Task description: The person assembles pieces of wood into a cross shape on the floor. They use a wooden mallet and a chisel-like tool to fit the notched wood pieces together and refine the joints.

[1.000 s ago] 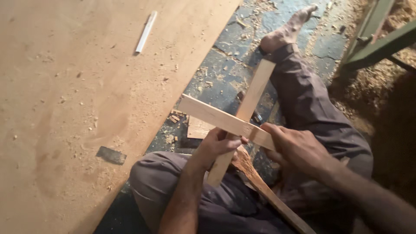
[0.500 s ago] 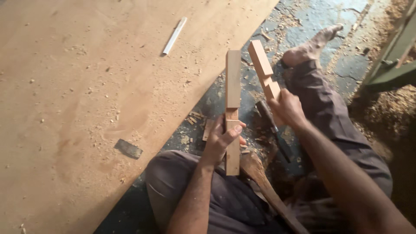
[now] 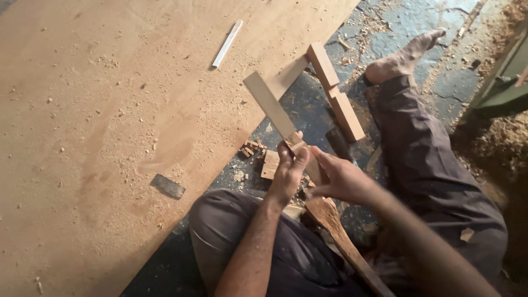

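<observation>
Now, step: fitting work on a wooden slat (image 3: pixel 270 104), frame centre.
Left hand (image 3: pixel 288 171): clamped on slat.
Right hand (image 3: pixel 342 179): steadying its lower end; grip unclear.
Next: firm, aligned hold.

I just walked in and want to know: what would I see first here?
First, two hands in the middle: the left hand and right hand grip a flat wooden strip that slants up over a big sawdust-covered board. Just right of it, a notched wooden block lies on the dark floor, near a bare foot.
</observation>
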{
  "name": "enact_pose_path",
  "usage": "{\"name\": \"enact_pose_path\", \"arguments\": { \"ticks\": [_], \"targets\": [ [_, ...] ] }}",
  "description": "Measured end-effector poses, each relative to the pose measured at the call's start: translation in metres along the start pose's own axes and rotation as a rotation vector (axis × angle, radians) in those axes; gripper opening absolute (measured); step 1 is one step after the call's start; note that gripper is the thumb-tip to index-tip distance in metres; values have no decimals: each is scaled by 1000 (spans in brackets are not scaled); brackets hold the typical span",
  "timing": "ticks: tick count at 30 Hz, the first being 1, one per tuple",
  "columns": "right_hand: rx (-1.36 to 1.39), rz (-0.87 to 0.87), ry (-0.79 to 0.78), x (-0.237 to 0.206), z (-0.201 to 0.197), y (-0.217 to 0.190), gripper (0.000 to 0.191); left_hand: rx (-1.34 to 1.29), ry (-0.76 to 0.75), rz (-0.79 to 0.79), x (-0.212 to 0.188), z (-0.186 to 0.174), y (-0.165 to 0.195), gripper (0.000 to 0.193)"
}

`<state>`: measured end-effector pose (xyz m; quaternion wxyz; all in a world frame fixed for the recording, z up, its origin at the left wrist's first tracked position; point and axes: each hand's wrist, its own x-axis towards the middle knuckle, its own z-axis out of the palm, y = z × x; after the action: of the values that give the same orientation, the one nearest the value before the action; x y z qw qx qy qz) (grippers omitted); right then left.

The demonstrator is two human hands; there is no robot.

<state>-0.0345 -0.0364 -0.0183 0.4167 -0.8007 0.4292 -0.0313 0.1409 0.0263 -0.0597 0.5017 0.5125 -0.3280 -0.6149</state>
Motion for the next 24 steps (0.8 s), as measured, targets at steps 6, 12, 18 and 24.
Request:
{"name": "enact_pose_path", "arguments": {
  "ticks": [6,12,18,24],
  "targets": [
    [-264,22,128,-59,4,14,48,1439,715,454,-47,4,-14,80],
    [-661,-139,-70,-114,-20,22,39,1703,160,45,-100,48,-16,33],
    [-462,-74,584,-188,-13,74,45,1409,368,-372,-123,92,-39,32],
    [-419,408,177,-229,-5,130,55,1400,293,-618,-124,114,-61,33]
  ]
}}
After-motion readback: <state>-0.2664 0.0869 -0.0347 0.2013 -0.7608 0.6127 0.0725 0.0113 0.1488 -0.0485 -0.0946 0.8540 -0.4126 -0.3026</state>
